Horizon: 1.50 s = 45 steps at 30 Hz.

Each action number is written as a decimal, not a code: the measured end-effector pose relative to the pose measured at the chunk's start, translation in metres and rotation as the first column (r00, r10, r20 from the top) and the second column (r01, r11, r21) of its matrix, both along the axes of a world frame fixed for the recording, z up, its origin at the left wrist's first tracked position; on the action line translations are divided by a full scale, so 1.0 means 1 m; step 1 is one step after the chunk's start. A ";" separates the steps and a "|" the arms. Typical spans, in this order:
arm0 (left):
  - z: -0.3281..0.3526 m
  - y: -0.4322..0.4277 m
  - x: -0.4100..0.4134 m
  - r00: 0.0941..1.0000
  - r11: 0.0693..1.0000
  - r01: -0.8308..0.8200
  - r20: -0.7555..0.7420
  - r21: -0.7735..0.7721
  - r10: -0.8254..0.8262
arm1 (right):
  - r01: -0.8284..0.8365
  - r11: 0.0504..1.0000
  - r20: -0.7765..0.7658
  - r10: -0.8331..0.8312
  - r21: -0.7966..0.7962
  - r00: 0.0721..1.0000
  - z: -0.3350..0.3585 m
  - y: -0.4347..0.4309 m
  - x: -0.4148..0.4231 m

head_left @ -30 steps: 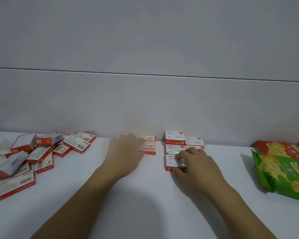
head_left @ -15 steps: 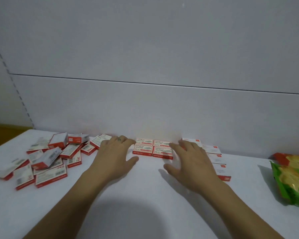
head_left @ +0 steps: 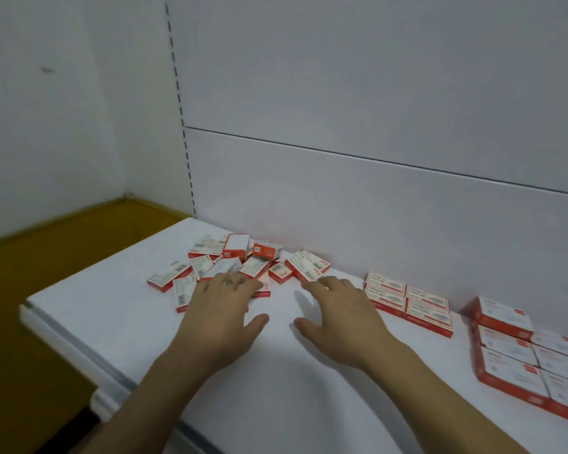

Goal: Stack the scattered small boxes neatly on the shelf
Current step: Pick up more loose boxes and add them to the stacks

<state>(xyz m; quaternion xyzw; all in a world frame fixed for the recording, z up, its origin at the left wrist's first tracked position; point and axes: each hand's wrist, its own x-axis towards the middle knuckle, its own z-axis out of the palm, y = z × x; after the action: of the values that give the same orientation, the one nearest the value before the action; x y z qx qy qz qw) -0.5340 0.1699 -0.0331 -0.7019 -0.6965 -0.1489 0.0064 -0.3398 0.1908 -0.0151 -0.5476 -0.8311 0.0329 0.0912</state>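
Fingers [head_left: 230, 285] of your left hand [head_left: 222, 317] are spread and empty, palm down, tips over the near edge of the scattered pile of small boxes [head_left: 240, 267]. They overlap a box or two at that edge; contact or just hovering, cannot tell. Thumb is splayed to the right, above bare shelf [head_left: 79, 309].

Pile sits at the left end of the shelf, close to the back panel [head_left: 341, 204]: red-and-white boxes at mixed angles, some overlapping, a couple tipped up on edge. One loose box [head_left: 168, 278] lies flat at the pile's left, apart from your fingers.

Right hand [head_left: 345, 316] is also palm down with the fingers apart, holding nothing. Its fingertips [head_left: 325, 283] point at the pile's right end, just short of the angled box [head_left: 305, 267] there, not touching. Bare shelf shows between your two thumbs.

Right of that hand, just beside its knuckles, is a flat two-by-two block of boxes [head_left: 410, 303], edges aligned, near the back panel.

Far right, a taller stacked group [head_left: 518, 352] runs off the frame edge, well apart from both hands.

Yellow floor [head_left: 30, 290] is beyond the shelf's left end.
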 end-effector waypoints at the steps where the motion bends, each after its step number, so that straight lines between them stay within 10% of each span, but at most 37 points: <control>1: -0.001 -0.004 -0.009 1.000 1.000 -0.028 -0.002 -0.004 0.028 | -0.028 1.000 0.002 0.028 -0.007 1.000 -0.002 0.001 -0.011; 27: -0.013 -0.045 -0.060 0.989 0.989 -0.146 0.006 -0.006 0.146 | -0.255 0.966 -0.092 0.258 0.041 0.962 -0.017 0.018 -0.090; 45: 0.016 -0.003 0.102 0.926 0.927 0.326 0.133 0.185 -0.352 | 0.052 0.992 -0.362 -0.008 0.111 0.932 0.021 -0.028 0.102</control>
<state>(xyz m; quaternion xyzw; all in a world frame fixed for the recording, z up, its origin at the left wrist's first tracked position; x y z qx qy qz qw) -0.4321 0.1668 -0.0168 -0.7945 -0.5483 -0.2602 -0.0208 -0.2376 0.1627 0.0059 -0.5385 -0.7921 0.0819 0.2754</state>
